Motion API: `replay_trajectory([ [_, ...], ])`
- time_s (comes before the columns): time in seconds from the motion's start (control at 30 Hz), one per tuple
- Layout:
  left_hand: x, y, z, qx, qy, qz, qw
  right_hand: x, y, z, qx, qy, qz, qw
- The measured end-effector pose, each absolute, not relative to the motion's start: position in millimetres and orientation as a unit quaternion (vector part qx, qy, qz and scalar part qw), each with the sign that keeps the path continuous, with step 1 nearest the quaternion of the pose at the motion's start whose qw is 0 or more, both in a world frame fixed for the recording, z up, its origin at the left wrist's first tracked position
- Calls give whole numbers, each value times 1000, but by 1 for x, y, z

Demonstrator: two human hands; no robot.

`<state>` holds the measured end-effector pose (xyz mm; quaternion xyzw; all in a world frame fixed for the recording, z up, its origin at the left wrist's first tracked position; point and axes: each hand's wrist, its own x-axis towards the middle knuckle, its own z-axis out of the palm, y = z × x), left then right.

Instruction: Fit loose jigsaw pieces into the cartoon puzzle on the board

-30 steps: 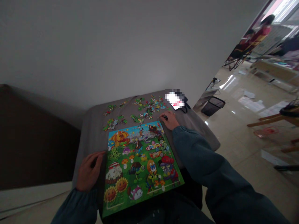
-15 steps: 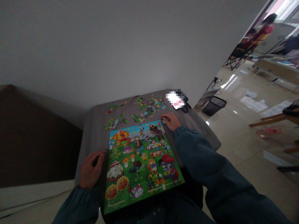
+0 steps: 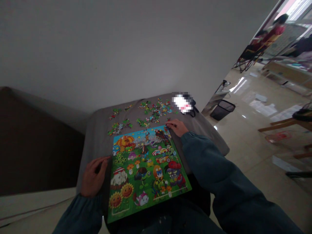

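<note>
Cartoon picture board (image 3: 148,172) lies face up at the near side of the grey-covered table (image 3: 95,136), overhanging toward the wearer's lap. Right hand (image 3: 178,127) is at its far right corner, thumb and fingertips nearly together; can't tell from here if there's a piece between them. Left hand (image 3: 94,177) sits by the left edge, fingertips at the border, thumb loosely apart, nothing visible in the grip. Loose puzzle pieces (image 3: 157,113) are scattered beyond the far edge. Pixelated bright item (image 3: 181,104) behind the right hand. Mesh bin (image 3: 222,110) on the floor, right.
</note>
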<state>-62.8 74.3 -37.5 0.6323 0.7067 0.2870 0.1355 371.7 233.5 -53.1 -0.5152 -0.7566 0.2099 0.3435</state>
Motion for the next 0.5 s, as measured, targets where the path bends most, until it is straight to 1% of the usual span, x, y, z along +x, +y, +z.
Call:
replay_trajectory([
  [0.23, -62, 74, -39, 630, 713, 280, 130, 371, 234, -54, -503, -776, 203, 322],
  [0.5, -63, 74, -39, 634, 704, 294, 125, 372, 232, -54, -520, -761, 208, 328],
])
